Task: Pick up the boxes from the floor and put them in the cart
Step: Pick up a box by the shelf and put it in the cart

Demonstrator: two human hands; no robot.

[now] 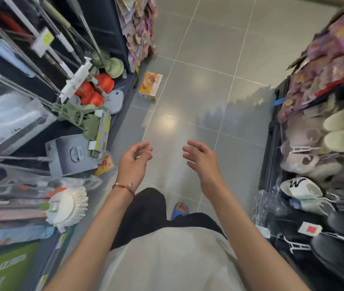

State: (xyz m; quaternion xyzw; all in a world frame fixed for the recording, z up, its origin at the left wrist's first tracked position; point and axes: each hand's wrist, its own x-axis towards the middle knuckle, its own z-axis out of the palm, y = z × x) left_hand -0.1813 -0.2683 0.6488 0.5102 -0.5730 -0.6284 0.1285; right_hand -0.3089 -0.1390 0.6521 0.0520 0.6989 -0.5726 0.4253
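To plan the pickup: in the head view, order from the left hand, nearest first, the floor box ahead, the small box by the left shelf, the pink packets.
1. small box: just left of the left hand.
2. floor box: ahead, slightly left.
3. pink packets: farthest, hanging left.

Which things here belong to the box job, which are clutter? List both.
Job: yellow box ahead; nearer orange box, left; left hand; right hand. No cart visible.
Clutter: white mop head; pale slippers; orange mop heads.
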